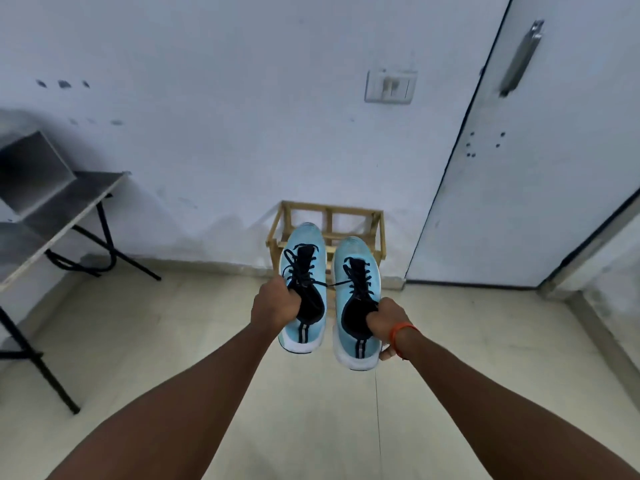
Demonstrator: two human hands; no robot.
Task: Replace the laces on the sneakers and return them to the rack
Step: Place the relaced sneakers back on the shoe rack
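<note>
Two light blue sneakers with black laces and white soles hang in the air, toes pointing at the wall. My left hand [275, 303] grips the left sneaker [304, 258] at its collar. My right hand [388, 323] grips the right sneaker [356, 258] by its opening, thumb under the heel. One black lace end stretches between the two shoes. A small wooden rack [377, 237] stands on the floor against the wall, just beyond and below the shoes, partly hidden by them.
A grey table [69, 209] on black folding legs stands at the left with an open laptop [31, 171] on it. A white door [540, 150] with a metal handle is at the right. The floor is pale tile.
</note>
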